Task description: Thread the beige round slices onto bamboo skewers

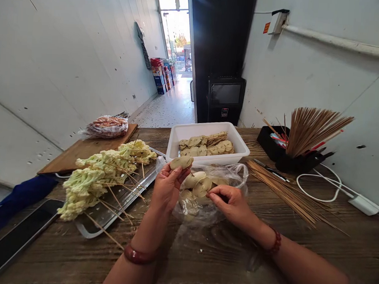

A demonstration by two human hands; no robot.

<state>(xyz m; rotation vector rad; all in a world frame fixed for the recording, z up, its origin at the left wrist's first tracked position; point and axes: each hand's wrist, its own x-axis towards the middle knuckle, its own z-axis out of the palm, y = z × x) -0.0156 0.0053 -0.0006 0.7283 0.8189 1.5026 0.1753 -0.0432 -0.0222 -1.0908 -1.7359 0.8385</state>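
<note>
My left hand (168,185) is closed on a few round, thin, pale greenish-beige slices (181,162), held up above an opened clear plastic bag. My right hand (229,201) is pinched at the bag's right side, its fingertips on what looks like the end of a thin bamboo skewer that runs toward the held slices; the skewer is hard to make out. More loose round slices (202,187) lie in the plastic bag (240,174) under both hands. Behind it, a white plastic tub (207,160) contains skewered slices (193,151).
Skewered cauliflower (102,171) lies on a metal tray (91,229) to the left, before a wooden board (77,155) bearing a bagged food item (106,125). Bamboo skewers (282,189) lie at right, near a black holder (290,162) full of more. A phone-like dark slab (19,239) rests front left.
</note>
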